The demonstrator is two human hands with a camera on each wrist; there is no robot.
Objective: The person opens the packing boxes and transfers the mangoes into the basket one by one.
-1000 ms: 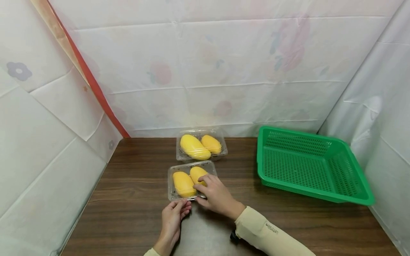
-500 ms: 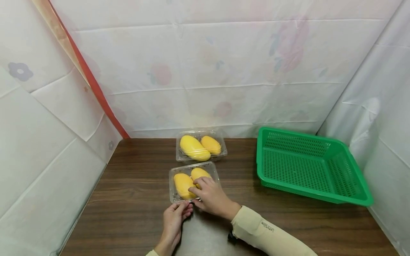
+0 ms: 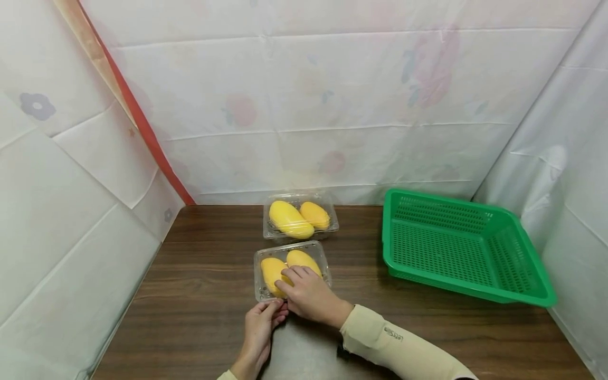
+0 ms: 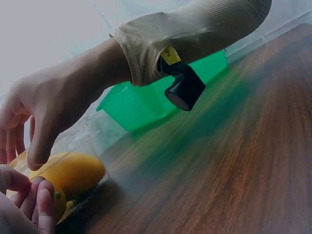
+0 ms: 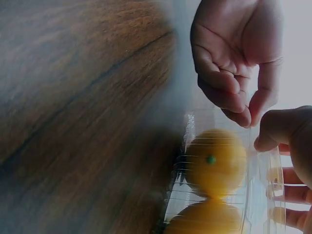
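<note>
Two yellow mangoes, a left one [image 3: 272, 274] and a right one [image 3: 301, 258], lie inside a clear plastic clamshell box [image 3: 258, 272] on the table. My left hand [image 3: 258, 327] pinches the box's near edge between thumb and forefinger. My right hand [image 3: 311, 296] rests over the lid with its fingers spread, its thumb [image 5: 267, 136] at the front rim beside the left fingertips. In the right wrist view the lid appears lowered over the mangoes; a green dot marks the end of one mango [image 5: 214, 165]. Whether the rim is latched I cannot tell.
Behind stands a second clear box [image 3: 330, 203] with two mangoes [image 3: 291, 219] in it, close to the back cloth [image 3: 304, 105]. A green perforated basket [image 3: 467, 293] sits at the right on the dark wooden table [image 3: 199, 301].
The right hand's fingers have shifted slightly left across the lid, and its thumb has come closer to the left fingertips. The box sits slightly nearer and further right in view.
</note>
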